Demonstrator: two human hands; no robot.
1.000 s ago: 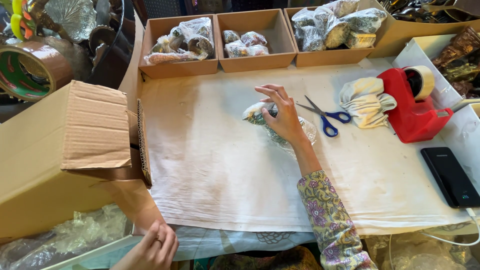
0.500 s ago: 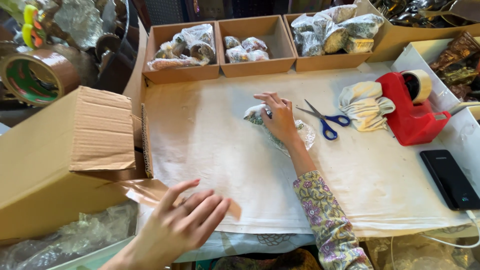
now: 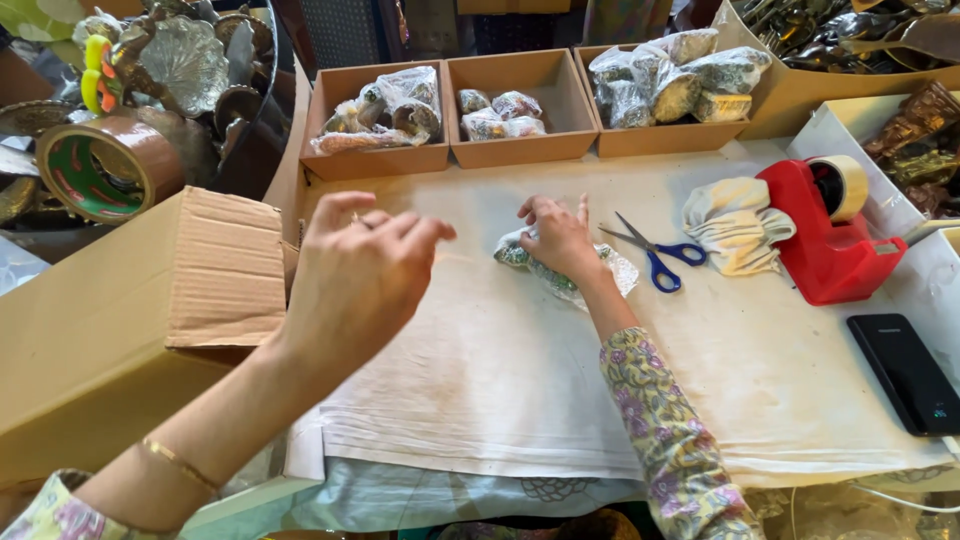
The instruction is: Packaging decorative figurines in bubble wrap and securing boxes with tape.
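Observation:
My right hand (image 3: 557,238) rests on a small item wrapped in clear bubble wrap (image 3: 612,268), pressing it against the white cloth-covered table (image 3: 480,370). My left hand (image 3: 355,275) hovers in the air above the table's left part, fingers loosely curled and holding nothing. It is near the flap of a large cardboard box (image 3: 130,310). Blue-handled scissors (image 3: 655,255) lie just right of my right hand.
A red tape dispenser (image 3: 830,240) and a crumpled cloth (image 3: 735,222) sit at the right, with a black phone (image 3: 905,372) nearer me. Three cardboard trays (image 3: 520,110) of wrapped items line the back. A brown tape roll (image 3: 100,165) lies at the far left.
My left hand has risen from the lower edge of the view and moved up and right over the table. My right hand stays on the wrapped item.

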